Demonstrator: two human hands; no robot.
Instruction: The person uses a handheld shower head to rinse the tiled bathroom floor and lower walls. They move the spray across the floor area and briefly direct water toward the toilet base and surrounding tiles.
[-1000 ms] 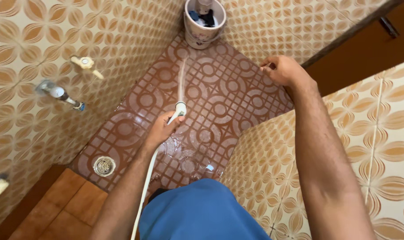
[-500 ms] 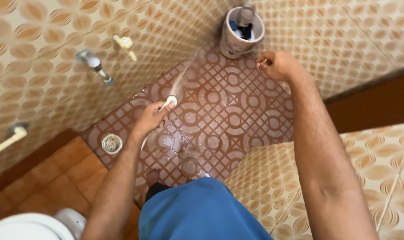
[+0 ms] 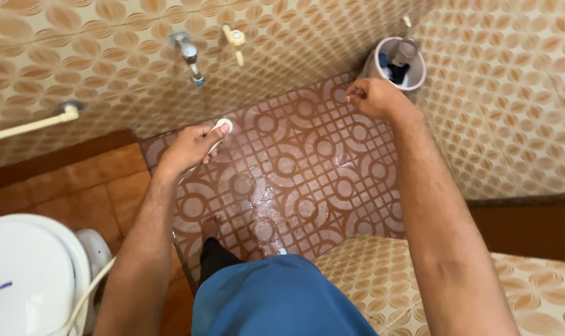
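Observation:
My left hand (image 3: 189,147) grips a white hand sprayer (image 3: 221,127) whose head points toward the tiled wall; its white hose (image 3: 86,292) runs back down past my left arm. No water jet shows at the nozzle. My right hand (image 3: 372,97) is held out over the floor with its fingers curled shut, close to a white bucket (image 3: 398,62) in the corner; nothing shows in that hand. The brown patterned floor (image 3: 307,168) below is wet and glossy.
A metal tap (image 3: 188,53) and a cream valve handle (image 3: 235,40) stick out of the far wall. A white pipe (image 3: 30,126) runs along the left wall. A white toilet (image 3: 30,274) sits at lower left. A tiled ledge (image 3: 531,292) lies at right.
The view has swung left, bringing the toilet in. My left hand has moved the sprayer toward the wall and the water jet is no longer visible. My right hand stays closed.

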